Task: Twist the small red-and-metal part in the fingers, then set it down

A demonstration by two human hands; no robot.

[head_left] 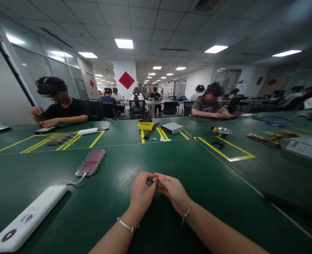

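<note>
Both of my hands meet over the green table (113, 208), close in front of me. A small part with orange, white and dark areas (155, 179) sits between the fingertips; its exact kind is too small to tell. My left hand (142, 192) pinches it from the left with thumb and forefinger. From the right, my right hand (173, 190) closes its thumb and fingers on the orange end. Each wrist wears a beaded bracelet.
A white power bank (28, 215) is cabled to a phone (91, 161) at left. Farther off are a yellow bin (145, 126), a grey metal drive box (172, 127), a metal bowl (221, 131) and a power supply (305, 150) with wires. Two people sit across the table.
</note>
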